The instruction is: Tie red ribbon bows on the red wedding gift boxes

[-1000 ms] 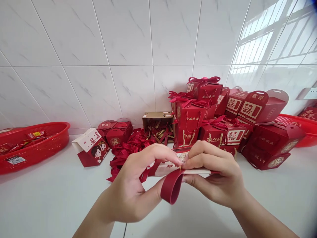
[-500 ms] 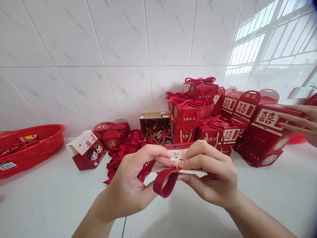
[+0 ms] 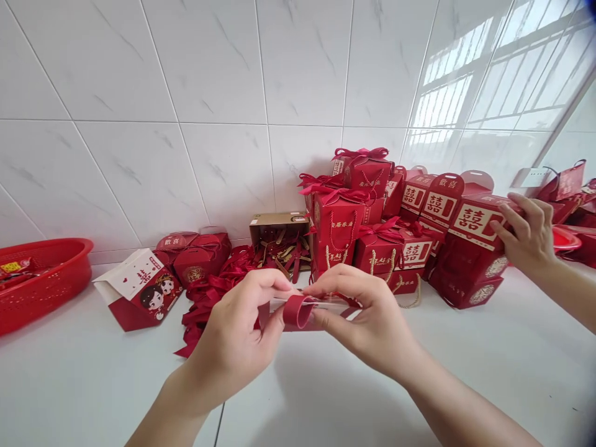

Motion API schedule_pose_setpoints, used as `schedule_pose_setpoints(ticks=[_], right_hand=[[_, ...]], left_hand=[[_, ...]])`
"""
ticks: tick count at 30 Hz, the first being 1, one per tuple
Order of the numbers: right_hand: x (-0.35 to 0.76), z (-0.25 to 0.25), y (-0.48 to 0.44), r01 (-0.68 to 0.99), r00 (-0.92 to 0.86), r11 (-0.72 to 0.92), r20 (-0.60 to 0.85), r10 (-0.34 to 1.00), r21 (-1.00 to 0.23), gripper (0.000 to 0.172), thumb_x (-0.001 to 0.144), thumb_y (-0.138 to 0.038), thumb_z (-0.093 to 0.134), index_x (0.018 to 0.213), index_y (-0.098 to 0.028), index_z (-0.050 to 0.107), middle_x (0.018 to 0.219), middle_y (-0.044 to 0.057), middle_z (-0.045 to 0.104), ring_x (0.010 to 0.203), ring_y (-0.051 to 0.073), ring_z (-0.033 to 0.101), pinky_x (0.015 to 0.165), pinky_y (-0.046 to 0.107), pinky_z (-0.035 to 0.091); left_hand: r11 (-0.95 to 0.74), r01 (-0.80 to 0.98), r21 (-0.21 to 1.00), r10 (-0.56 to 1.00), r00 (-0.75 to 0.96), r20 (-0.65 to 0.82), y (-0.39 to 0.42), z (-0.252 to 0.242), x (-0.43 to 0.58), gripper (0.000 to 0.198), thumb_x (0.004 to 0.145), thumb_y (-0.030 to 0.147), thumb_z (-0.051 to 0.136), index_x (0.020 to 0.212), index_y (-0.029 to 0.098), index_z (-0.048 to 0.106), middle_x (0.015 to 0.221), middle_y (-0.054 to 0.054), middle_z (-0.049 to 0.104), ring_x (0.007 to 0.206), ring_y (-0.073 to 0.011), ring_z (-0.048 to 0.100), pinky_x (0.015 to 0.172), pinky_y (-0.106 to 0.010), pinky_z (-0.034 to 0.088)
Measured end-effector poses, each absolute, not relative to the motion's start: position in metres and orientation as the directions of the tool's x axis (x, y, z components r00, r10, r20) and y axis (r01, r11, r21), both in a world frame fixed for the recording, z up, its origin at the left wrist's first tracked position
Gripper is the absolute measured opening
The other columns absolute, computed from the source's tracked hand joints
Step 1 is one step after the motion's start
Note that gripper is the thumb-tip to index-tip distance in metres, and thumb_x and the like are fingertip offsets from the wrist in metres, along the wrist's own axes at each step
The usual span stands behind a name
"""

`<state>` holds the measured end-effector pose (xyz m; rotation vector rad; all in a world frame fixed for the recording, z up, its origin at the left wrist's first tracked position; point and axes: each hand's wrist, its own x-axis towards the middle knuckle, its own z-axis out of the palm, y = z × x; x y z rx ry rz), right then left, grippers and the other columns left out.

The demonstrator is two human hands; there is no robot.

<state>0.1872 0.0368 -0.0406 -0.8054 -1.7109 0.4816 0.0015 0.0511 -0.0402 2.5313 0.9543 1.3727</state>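
Note:
In the middle of the view, a dark red strap [image 3: 298,311] bends into a loop at the near side of a small red and white box, which is seen nearly edge-on. My left hand [image 3: 246,332] pinches the left side of the strap and box. On the other side, my right hand [image 3: 367,316] has its thumb and fingers closed on the box beside the loop. Fingers of both hands hide much of the box. A pile of red ribbons [image 3: 205,310] lies behind my left hand.
A red basket [image 3: 46,295] is at the left, near a red and white box [image 3: 142,288]. Behind stand an open carton [image 3: 279,218] of straps and stacked red gift boxes [image 3: 342,223]. Another person's hand [image 3: 528,233] touches boxes at the right.
The view has turned slightly right. My hands have tilted the box flatter, hiding its printed face, and the strap loop looks smaller. The other person's hand shows more fully.

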Motion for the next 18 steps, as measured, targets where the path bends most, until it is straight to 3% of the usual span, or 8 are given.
schedule_pose_setpoints(ticks=[3, 8, 18], right_hand=[[0.186, -0.042, 0.038, 0.239, -0.136, 0.679, 0.669, 0.731, -0.694, 0.022, 0.070, -0.003, 0.067, 0.081, -0.020, 0.072, 0.077, 0.001, 0.066, 0.071, 0.013, 0.062, 0.058, 0.022, 0.048], [0.186, -0.045, 0.041, 0.160, -0.097, 0.662, 0.655, 0.749, -0.732, 0.011, 0.069, -0.009, 0.073, 0.072, -0.019, 0.070, 0.075, -0.001, 0.053, 0.067, 0.010, 0.055, 0.059, 0.023, 0.046], [0.180, -0.054, 0.045, 0.172, -0.081, 0.760, 0.760, 0.645, -0.626, 0.011, 0.073, -0.009, 0.070, 0.070, -0.019, 0.067, 0.077, -0.001, 0.048, 0.068, 0.010, 0.051, 0.061, 0.023, 0.046]], left_hand=[[-0.801, 0.475, 0.364, 0.563, 0.392, 0.728, 0.052, -0.040, 0.002, 0.026, 0.081, 0.007, 0.056, 0.097, 0.026, 0.046, 0.085, 0.002, 0.066, 0.074, -0.0127, 0.068, 0.059, -0.019, 0.055], [-0.798, 0.455, 0.396, 0.577, 0.386, 0.719, 0.049, -0.037, 0.005, 0.022, 0.081, 0.009, 0.056, 0.093, 0.025, 0.046, 0.083, 0.002, 0.067, 0.069, -0.0125, 0.069, 0.048, -0.015, 0.051], [-0.722, 0.430, 0.542, 0.690, 0.388, 0.611, 0.050, -0.039, 0.005, 0.018, 0.081, 0.014, 0.057, 0.091, 0.024, 0.046, 0.085, 0.001, 0.069, 0.069, -0.0135, 0.069, 0.055, -0.019, 0.056]])
